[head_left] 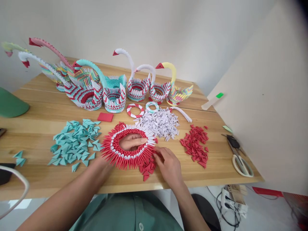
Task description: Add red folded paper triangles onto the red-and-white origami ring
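Note:
A ring of folded paper pieces, red outside with a white row inside, is held above the wooden table. My left hand grips it from below, its fingers showing through the central opening. My right hand is at the ring's right edge, thumb and fingertips pressed together; what lies between them is too small to name. Under the ring's lower right side is a small heap of red pieces. White pieces are piled just behind, and more red pieces lie to the right.
Teal pieces spread at left. Several paper swans stand along the back. Two small rings, a red packet and a white curved strip lie before them. Scissors rest at the right edge, a green object at far left.

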`<state>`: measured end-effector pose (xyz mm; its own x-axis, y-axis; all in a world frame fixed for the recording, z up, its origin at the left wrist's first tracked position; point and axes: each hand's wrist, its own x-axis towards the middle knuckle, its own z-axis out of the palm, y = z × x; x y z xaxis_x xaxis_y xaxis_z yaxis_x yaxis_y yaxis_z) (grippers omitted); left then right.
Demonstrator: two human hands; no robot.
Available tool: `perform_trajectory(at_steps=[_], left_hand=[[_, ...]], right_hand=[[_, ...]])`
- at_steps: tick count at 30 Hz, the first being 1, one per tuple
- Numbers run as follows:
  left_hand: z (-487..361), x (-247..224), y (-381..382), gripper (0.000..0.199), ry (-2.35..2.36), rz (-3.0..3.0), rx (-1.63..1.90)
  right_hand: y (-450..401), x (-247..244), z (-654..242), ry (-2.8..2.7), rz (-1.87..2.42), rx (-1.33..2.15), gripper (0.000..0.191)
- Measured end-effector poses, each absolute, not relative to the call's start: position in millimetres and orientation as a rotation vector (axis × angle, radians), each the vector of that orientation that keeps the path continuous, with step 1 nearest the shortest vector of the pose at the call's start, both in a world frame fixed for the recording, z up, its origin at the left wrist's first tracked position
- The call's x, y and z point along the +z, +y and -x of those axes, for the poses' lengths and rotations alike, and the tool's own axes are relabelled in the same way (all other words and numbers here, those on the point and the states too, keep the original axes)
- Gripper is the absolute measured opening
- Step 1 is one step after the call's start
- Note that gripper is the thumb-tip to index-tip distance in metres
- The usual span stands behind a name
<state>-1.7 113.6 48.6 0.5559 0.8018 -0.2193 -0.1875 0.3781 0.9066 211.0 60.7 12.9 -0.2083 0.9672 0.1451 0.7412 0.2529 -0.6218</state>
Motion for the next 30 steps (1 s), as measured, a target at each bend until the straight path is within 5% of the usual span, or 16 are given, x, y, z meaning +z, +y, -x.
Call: perform_trajectory(at_steps=[5, 12, 30], left_hand=[[-3, 48, 110, 0.039, 0.715, -0.904, 0.658], [-16, 43, 100, 0.035, 0.674, -0.983, 0.604], [-12, 49, 103, 0.044, 0.578, -1.193, 0.526]], right_hand=[[63, 11, -226, -1.731, 1.469, 0.781, 0.03], [69, 11, -229, -1.429, 1.42, 0.947, 0.013], [60, 33, -216, -0.71, 1.067, 1.459, 0.021]])
